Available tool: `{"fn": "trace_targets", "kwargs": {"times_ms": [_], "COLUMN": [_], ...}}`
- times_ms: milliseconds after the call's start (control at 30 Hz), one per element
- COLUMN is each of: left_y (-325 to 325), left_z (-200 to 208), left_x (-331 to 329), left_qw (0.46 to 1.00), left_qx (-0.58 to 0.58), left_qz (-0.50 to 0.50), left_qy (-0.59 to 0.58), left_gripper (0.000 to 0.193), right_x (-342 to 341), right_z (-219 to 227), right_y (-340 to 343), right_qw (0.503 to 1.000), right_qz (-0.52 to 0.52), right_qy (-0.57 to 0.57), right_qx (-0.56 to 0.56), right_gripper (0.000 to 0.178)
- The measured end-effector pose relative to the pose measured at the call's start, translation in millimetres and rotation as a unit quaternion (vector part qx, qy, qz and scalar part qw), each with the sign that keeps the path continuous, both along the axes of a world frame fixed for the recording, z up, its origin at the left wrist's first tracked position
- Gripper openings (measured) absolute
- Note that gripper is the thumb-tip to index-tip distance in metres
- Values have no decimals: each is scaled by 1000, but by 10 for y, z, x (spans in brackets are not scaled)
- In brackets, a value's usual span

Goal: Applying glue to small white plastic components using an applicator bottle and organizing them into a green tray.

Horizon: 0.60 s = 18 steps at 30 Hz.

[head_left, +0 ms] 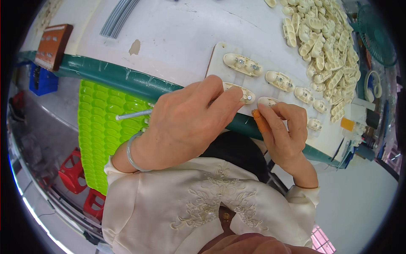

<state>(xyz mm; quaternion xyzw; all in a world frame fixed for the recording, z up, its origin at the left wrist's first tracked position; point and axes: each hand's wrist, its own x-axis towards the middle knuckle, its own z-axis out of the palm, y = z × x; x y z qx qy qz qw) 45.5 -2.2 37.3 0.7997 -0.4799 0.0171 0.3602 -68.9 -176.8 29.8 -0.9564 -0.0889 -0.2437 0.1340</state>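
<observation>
My left hand (190,114) is closed, with thumb and forefinger pinched over a cream plastic shell (249,97) that carries a round metal disc. From the outer edge of this hand juts a grey ridged rod (133,114), which looks like stacked discs; the palm is hidden. My right hand (285,131) grips a short orange stick (263,124), its fingertips at another cream shell (266,100). Both shells lie on a pale board (218,53). Farther back on it are several more shells, including a long one (242,64) with metal discs inside.
A large heap of cream plastic parts (321,46) covers the far right of the white table (177,38). Grey rods (119,17) lie at the back. Green padding (122,76) runs along the front edge, with a bright green bumpy sheet (99,135) below. Red stools (72,171) stand left.
</observation>
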Motion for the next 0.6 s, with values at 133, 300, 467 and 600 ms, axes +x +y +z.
{"fn": "trace_targets", "kwargs": {"times_ms": [133, 300, 467, 600], "left_y": [-59, -176, -310, -367], "left_z": [112, 181, 246, 277], "left_x": [50, 48, 41, 47], "left_qw": [996, 991, 978, 965], "left_qx": [74, 102, 157, 200], "left_qz": [-44, -63, -97, -111], "left_qy": [-18, -52, -98, -130], "left_gripper": [23, 25, 25, 23], "right_x": [-77, -148, -144, -139], "right_z": [-102, -198, -255, -276], "right_y": [-6, 10, -25, -28], "right_qw": [1000, 999, 996, 994], "right_qz": [-9, -10, -19, -23], "right_qy": [-22, -33, -85, -94], "right_qx": [-12, 18, 34, 51], "right_gripper": [33, 30, 28, 25]}}
